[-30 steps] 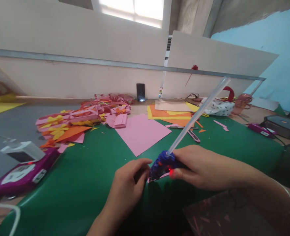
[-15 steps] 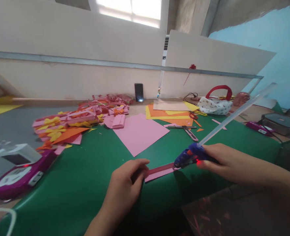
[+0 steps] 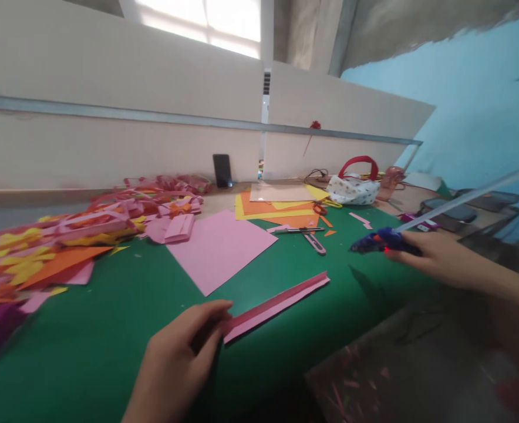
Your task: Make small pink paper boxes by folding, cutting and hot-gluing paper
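My left hand (image 3: pixel 184 346) pinches the near-left end of a folded pink paper strip (image 3: pixel 277 305), which lies on the green table cover (image 3: pixel 154 282). The strip has a crease along its length with one side standing up. My right hand (image 3: pixel 440 258) is closed around a blue hot glue gun (image 3: pixel 380 239), held above the table to the right of the strip and apart from it. A long clear glue stick (image 3: pixel 471 197) sticks out of the gun's back, and a small red light glows on it. Beyond the strip lies a square pink paper sheet (image 3: pixel 224 249).
On the left is a heap of pink, orange and yellow paper pieces (image 3: pixel 101 220). Orange and yellow sheets (image 3: pixel 263 205), scissors (image 3: pixel 320 208) and a craft knife (image 3: pixel 316 244) lie farther back. A phone (image 3: pixel 222 170) leans against the board; a white bag (image 3: pixel 351 189) stands right.
The glue gun in my right hand has lifted off the strip's far end and moved right. My left hand still holds the strip. The view has turned to the right.
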`<state>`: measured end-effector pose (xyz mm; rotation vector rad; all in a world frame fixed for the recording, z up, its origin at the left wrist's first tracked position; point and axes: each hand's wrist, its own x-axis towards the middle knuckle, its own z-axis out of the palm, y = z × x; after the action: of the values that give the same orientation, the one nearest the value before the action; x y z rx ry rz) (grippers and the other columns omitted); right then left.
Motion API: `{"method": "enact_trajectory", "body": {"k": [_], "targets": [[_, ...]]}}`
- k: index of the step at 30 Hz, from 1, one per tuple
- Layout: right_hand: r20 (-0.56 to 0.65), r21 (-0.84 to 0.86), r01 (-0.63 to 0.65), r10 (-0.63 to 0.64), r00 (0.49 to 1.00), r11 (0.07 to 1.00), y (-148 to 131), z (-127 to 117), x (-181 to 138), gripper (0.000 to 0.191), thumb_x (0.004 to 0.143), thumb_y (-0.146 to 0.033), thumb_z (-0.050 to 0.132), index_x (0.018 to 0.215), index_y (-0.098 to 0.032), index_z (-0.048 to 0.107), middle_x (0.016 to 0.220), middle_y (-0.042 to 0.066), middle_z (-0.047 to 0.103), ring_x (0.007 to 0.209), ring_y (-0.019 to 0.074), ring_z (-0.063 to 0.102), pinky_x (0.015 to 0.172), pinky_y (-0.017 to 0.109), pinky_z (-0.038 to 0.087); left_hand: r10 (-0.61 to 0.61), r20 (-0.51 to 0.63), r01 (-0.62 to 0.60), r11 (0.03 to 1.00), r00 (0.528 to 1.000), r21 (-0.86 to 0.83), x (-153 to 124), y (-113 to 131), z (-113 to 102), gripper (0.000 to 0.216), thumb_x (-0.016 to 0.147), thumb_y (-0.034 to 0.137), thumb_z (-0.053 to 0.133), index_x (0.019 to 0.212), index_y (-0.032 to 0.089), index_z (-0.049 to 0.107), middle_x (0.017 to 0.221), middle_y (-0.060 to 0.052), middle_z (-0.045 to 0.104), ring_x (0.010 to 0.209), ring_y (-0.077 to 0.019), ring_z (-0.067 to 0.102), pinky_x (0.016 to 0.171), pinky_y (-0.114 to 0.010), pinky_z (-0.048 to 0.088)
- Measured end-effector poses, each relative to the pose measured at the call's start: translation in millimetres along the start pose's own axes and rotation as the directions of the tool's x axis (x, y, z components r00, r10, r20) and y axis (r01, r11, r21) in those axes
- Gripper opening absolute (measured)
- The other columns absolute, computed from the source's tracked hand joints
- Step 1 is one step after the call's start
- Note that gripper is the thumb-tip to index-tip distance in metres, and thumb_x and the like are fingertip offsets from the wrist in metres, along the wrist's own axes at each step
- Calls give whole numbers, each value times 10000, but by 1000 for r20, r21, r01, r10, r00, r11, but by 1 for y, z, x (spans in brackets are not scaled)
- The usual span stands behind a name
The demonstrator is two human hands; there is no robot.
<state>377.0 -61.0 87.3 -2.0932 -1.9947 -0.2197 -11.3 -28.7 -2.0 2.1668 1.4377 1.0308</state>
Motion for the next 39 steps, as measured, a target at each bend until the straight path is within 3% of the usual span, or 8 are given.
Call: {"method": "enact_trajectory", "body": {"k": [4,8,12,15,19,30,34,39], "targets": [[16,-153,32,-30,999,988,51,20,25,422,819,-241,506,1231,-149,508,1118,151,595,992,263,557,777,344,437,98,-25,-96,994,995,43,1,-15,5,166,743,373,570,900,350,615,822,97,707,701,-134,661,637,-190,506],[-41,-181,-16,9,999,983,69,44,35,407,766,-58,491,1164,-112,561,1167,196,548,1051,295,526,851,415,423,121,-105,-112,990,987,91,0,-26,7,172,745,400,561,908,362,600,820,103,703,682,-128,657,653,-186,510],[-81,-96,89,-97,992,991,18,45,16,369,824,-102,445,1181,-143,531,1268,132,489,1157,223,456,967,356,369,115,-62,-108,989,991,105,-2,-23,3,162,747,385,565,899,346,606,808,96,706,681,-127,658,669,-190,510],[-7,189,417,-423,906,889,-43,43,-5,540,805,-216,548,1316,-198,371,1328,81,444,1226,193,384,1009,347,337,72,-58,-66,993,996,100,-3,-17,1,162,751,383,565,897,333,615,824,85,707,701,-133,658,669,-200,509],[15,315,503,-534,845,805,-94,54,-9,668,729,-141,626,1331,-187,340,1269,97,513,1169,204,450,962,358,372,31,-44,-28,997,999,68,-4,-10,-1,164,753,383,560,887,316,626,832,71,709,722,-146,658,671,-217,508],[-9,-32,736,-737,676,676,-104,78,5,419,849,-57,383,1264,-101,419,838,99,670,805,180,596,743,349,410,-79,-29,79,997,996,-7,-5,-7,-4,195,779,359,526,928,268,613,847,35,700,776,-155,645,693,-239,484],[-25,-80,721,-724,689,688,-117,68,22,471,822,-49,382,1292,-85,380,797,87,651,747,188,572,683,333,396,-39,-23,40,997,999,65,11,4,-17,302,806,446,457,976,251,615,866,-2,681,780,-172,622,687,-272,464],[-153,-80,683,-686,711,726,-155,50,82,493,829,-79,389,1317,-134,353,777,73,636,714,172,551,635,283,374,132,30,-132,902,991,411,65,33,-50,473,649,569,595,990,246,649,821,-60,677,795,-252,595,655,-331,413]]}}
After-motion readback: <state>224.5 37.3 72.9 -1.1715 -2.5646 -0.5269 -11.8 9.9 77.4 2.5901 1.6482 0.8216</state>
